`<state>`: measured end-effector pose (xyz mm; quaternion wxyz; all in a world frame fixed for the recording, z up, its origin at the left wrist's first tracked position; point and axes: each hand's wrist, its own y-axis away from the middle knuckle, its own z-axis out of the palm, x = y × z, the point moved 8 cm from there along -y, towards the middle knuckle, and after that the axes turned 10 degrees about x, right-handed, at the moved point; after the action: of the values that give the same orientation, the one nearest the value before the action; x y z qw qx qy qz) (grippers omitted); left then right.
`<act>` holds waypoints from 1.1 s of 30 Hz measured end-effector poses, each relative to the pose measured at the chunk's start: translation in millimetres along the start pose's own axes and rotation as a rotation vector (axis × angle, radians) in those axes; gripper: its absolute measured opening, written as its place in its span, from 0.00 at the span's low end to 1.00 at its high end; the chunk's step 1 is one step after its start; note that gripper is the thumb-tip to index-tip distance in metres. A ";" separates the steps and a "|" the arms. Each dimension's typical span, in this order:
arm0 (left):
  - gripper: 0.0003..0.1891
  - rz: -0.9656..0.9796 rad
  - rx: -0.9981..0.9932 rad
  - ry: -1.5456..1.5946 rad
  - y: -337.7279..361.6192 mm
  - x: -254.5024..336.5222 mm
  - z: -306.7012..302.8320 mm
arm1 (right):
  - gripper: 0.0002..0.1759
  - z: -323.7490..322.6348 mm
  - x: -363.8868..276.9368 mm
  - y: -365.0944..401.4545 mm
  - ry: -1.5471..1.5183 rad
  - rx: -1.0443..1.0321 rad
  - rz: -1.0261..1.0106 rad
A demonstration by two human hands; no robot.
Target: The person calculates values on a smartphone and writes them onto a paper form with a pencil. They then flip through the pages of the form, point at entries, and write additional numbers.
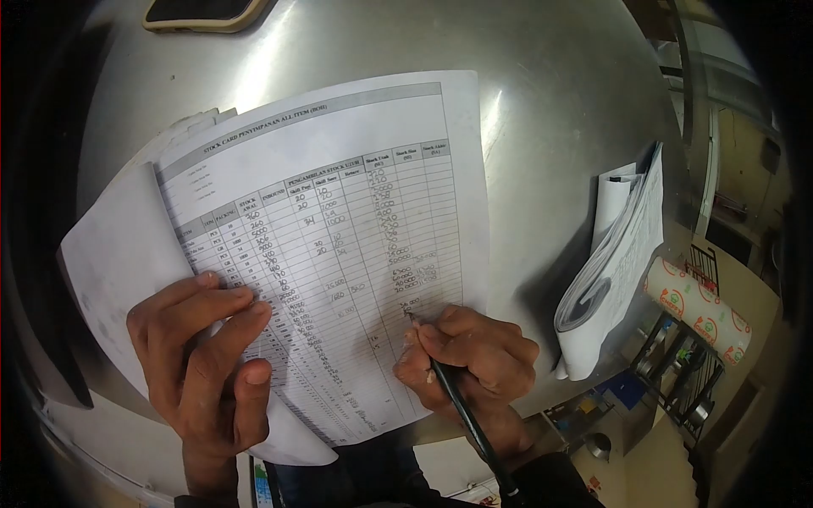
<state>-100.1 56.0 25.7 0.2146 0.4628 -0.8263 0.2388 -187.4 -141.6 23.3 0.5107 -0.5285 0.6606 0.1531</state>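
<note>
A printed stock card sheet (pixel 373 262), its table columns partly filled with handwritten numbers, lies over other papers on a metal surface. Its left side curls over toward me. My right hand (pixel 474 360) grips a dark pen (pixel 464 415), whose tip meets the sheet in the right-hand columns near the last entries there. My left hand (pixel 199 364) rests on the left part of the sheet, fingers bent and apart, with the fingertips near the item column. The curled paper and my fingers hide part of that column.
The shiny metal table (pixel 550 76) carries a phone in a beige case (pixel 203 17) at the top left. A thick folded stack of papers (pixel 614 262) stands at the right. Beyond the table's right edge are a printed roll (pixel 699 309) and a dark rack (pixel 677 364).
</note>
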 end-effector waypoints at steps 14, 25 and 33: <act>0.13 0.049 0.095 0.078 -4.8 1.7 -2.8 | 0.08 -3.8 19.3 9.4 -0.283 -0.072 0.398; 0.14 0.070 0.121 0.100 -1.4 1.3 -2.6 | 0.11 -3.5 6.1 4.8 -0.135 -0.068 0.018; 0.20 0.075 0.122 0.108 -1.1 1.0 -3.0 | 0.11 -3.7 1.3 4.8 -0.052 -0.007 -0.041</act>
<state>-99.2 56.6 28.9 0.2211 0.4300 -0.8143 0.3211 -193.3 -143.2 22.2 0.5288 -0.5396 0.6356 0.1586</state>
